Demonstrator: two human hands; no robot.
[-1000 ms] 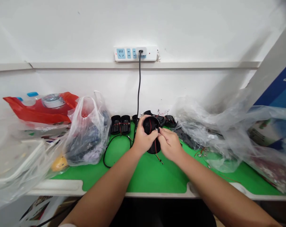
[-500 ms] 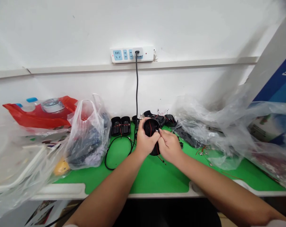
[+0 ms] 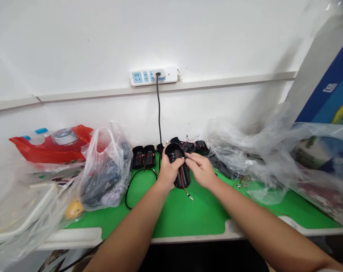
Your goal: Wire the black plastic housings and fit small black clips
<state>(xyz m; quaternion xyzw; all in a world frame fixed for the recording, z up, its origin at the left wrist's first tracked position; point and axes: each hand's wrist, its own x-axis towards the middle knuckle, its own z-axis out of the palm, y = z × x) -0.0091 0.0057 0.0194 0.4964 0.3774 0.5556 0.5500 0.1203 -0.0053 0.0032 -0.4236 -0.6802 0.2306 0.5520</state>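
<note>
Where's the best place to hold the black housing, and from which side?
Probably the left side of the black housing, coming from the left, where the left hand grips: its long, rounded body suits a wrapping hold, leaving free the red wire hanging past its lower end.

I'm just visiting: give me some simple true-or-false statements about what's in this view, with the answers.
The bare left hand holds a hollow black plastic casing. True.
The casing is held above blue cloth. False: a flat green work surface lies beneath it.
A thin red-and-black wire trails past the casing's end. True.
Nothing is plugged in. False: a long black cable runs into a white rectangular power strip.
A glossy red plastic bag lies left of the casing. True.
The second hand is hidden. False: the bare right hand is beside the casing.
</note>
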